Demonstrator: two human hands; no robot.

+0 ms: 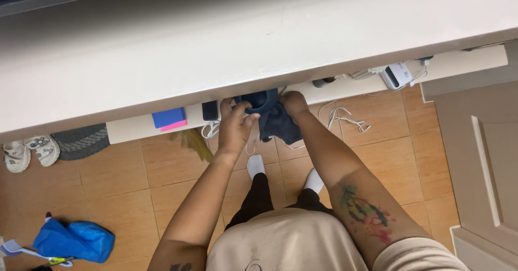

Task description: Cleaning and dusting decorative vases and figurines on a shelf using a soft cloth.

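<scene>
Dark blue garment (276,121) between both hands, left hand (235,124) fingers gripping it; right hand (294,102) fingers clutching it too

A long white shelf (135,128) is running below a pale ledge (216,49), carrying a blue-and-pink pad (169,119), a dark phone (210,110) and a white device (396,75). On the tiled floor (377,141), white sandals (29,151), a grey mat (81,140) and a blue bag (75,241) are lying.

Dark navy cloth (276,124) — blue-and-pink notepad (170,119) — orange floor tiles (162,168).
</scene>
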